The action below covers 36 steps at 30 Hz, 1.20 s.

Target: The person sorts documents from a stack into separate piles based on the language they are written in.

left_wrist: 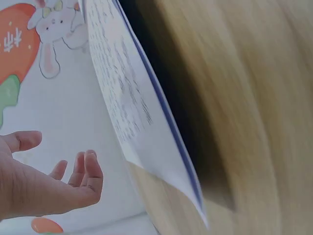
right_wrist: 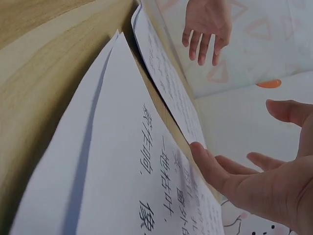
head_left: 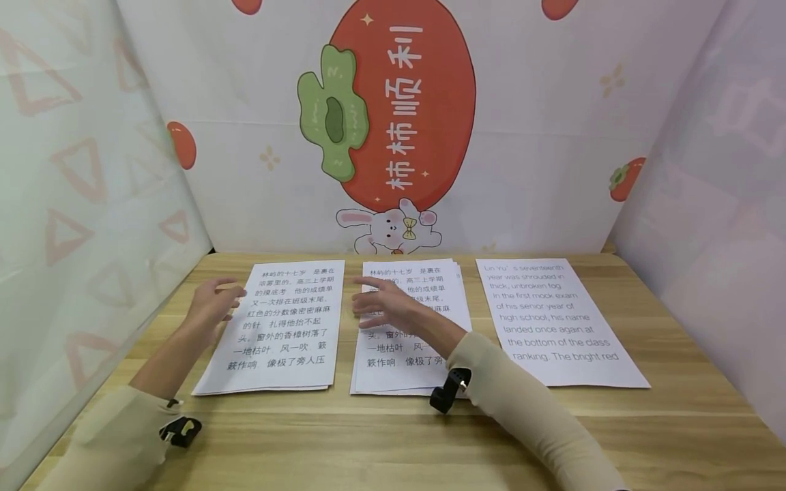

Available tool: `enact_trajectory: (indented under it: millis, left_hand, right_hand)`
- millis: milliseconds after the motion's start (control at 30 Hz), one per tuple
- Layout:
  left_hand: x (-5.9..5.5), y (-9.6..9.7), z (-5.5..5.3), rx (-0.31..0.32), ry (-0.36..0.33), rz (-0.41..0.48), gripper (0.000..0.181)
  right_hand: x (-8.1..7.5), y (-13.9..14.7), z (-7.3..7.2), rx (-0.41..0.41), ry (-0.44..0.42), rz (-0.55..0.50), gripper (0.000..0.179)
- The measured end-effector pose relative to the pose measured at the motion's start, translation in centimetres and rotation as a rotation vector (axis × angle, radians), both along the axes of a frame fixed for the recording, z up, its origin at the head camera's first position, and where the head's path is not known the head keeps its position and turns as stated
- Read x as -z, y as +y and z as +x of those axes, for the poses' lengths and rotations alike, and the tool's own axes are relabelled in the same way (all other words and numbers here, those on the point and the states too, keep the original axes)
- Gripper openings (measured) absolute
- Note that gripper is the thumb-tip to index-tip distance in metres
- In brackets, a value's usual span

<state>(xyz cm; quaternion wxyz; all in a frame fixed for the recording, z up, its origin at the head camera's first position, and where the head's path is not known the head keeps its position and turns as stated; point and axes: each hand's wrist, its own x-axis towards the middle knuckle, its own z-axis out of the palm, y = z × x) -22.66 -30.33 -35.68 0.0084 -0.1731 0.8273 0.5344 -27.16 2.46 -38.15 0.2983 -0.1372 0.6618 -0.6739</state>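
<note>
Here: wooden table [head_left: 368, 440]; toward its far edge, middle paper stack [head_left: 393, 351], left paper stack [head_left: 285, 324], English-text paper [head_left: 555, 317] nearest the right edge; right hand [head_left: 388, 304] above middle stack, left hand [head_left: 213, 301] beside left stack, fingers spread, loosely bent.

Desk [head_left: 393, 443]: wood-grain surf. Supports L paper stack [head_left: 279, 327], ctr. paper stack [head_left: 393, 356] w/ sheets offset, R printed paper [head_left: 552, 324]; in row, spaced.

Bent fingers [left_wrist: 94, 177] apart from printed paper [left_wrist: 131, 93] on a wooden tabletop [left_wrist: 254, 127]
</note>
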Motion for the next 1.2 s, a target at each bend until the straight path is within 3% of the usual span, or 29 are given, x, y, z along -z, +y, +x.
enact_trajectory:
  millis: [233,500,767,900,1200]
  left_hand:
    - [-0.5,3.3,0.1,0.151,0.013,0.002,0.061]
    - [-0.4,6.9,-0.1,0.269,0.036,0.071,0.057]
    - [-0.1,10.7,-1.1,0.367,0.048,0.184,0.055]
    - [0.0,12.9,-1.5,0.387,0.048,0.262,0.053]
    - [0.8,15.6,-2.4,0.336,-0.004,0.382,0.054]
  right_hand:
    - [-0.4,3.8,0.0,0.106,0.211,0.23,0.061]
    - [-0.5,8.7,0.2,0.22,0.312,0.379,0.055]
    - [-0.2,12.9,-0.1,0.333,0.297,0.399,0.055]
    - [-0.1,14.4,0.0,0.379,0.275,0.407,0.055]
    - [0.1,16.0,0.2,0.45,0.169,0.363,0.058]
